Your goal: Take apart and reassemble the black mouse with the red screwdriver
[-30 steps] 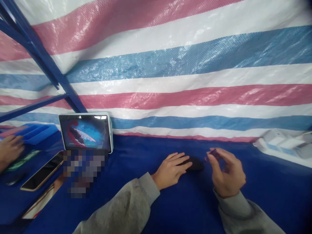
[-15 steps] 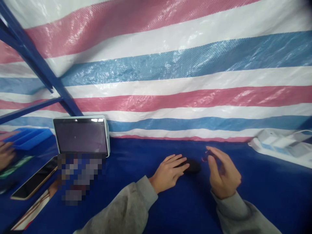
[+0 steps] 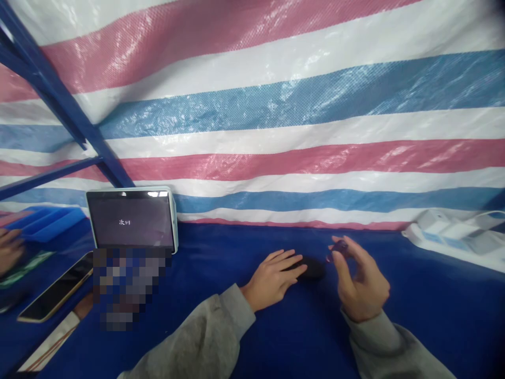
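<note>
My left hand [image 3: 273,280] lies palm down with its fingers stretched out. Its fingertips rest on the near-left side of a flat black oval object [image 3: 314,268], whose kind I cannot make out. To the right of that, my right hand [image 3: 363,281] is raised a little over the blue table. Between thumb and index finger it pinches a small, dark purple, shiny thing [image 3: 340,246], too small and blurred to name. Part of it is hidden by the fingers.
A blue cloth [image 3: 213,305] covers the table. On the left stand a tablet-like screen [image 3: 130,218], a phone [image 3: 57,289] and a blue divided tray [image 3: 49,223], with another person's hand [image 3: 10,252] by it. A white power strip [image 3: 453,239] lies right. Striped sheeting hangs behind.
White characters have come up on the screen. My right thumb and fingers have shifted slightly, and more of the purple thing shows. My left hand has stayed in place.
</note>
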Tool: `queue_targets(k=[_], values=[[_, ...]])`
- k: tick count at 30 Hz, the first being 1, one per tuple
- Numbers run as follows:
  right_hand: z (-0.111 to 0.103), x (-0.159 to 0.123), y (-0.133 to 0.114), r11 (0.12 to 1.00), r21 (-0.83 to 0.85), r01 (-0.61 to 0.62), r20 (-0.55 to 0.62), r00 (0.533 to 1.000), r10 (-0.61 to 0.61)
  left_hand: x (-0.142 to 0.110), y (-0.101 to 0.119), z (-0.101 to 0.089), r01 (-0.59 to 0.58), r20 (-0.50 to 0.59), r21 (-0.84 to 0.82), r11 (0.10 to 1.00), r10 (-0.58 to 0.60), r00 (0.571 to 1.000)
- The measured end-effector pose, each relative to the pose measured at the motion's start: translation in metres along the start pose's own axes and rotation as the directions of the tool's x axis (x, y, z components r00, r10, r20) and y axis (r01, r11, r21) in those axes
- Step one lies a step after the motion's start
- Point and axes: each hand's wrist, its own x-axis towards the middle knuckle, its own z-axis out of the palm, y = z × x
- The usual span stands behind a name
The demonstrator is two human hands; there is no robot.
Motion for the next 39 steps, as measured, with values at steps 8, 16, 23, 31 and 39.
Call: queue_targets(k=[8, 16, 23, 31, 39], values=[[0.000, 0.000, -0.001, 0.999, 0.034, 0.008, 0.006, 1.000, -0.009, -0.001, -0.001, 0.001, -0.039, 0.082, 0.014, 0.999, 0.038, 0.996], [-0.003, 0.007, 0.003, 0.993, -0.079, 0.090, -0.067, 0.993, -0.096, -0.001, -0.004, 0.004, -0.093, 0.107, -0.037, 0.995, 0.097, 0.990], [-0.005, 0.012, -0.002, 0.989, -0.080, 0.121, -0.046, 0.991, -0.125, 0.000, -0.001, 0.003, -0.082, 0.114, 0.002, 0.997, 0.081, 0.990], [-0.007, 0.011, -0.001, 0.987, -0.050, 0.153, -0.025, 0.988, -0.154, 0.000, 0.000, 0.003, -0.076, 0.113, 0.031, 0.997, 0.072, 0.991], [-0.007, 0.013, -0.003, 0.989, 0.003, 0.145, 0.014, 0.989, -0.145, 0.000, 0.001, 0.003, -0.063, 0.109, 0.033, 0.997, 0.059, 0.992]])
